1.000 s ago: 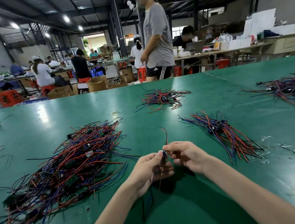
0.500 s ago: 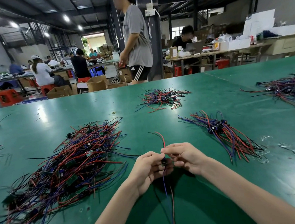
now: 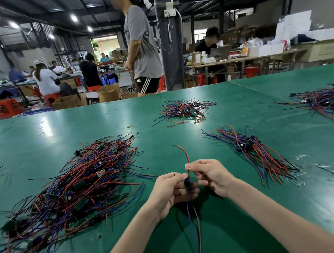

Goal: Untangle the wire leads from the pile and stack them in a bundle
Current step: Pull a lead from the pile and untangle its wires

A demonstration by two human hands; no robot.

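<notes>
A big tangled pile (image 3: 72, 187) of red, blue and black wire leads lies on the green table at the left. To the right lies a tidier bundle (image 3: 253, 151) of aligned leads. Between them, over the table's near part, my left hand (image 3: 171, 190) grips one wire lead (image 3: 188, 183) at its small dark blue component. My right hand (image 3: 210, 175) pinches the red and black wires of the same lead just above it; those wires stick up and curve left. Blue and red wires hang down below my hands.
The green table (image 3: 250, 210) spreads wide. A smaller wire pile (image 3: 183, 110) lies at the middle back and another (image 3: 325, 100) at the far right. A person in grey (image 3: 141, 48) stands beyond the far edge; other workers sit at tables behind.
The lead's upper wires have straightened and stand higher above my hands, and its lower wires now hang lower. The standing person has walked left.
</notes>
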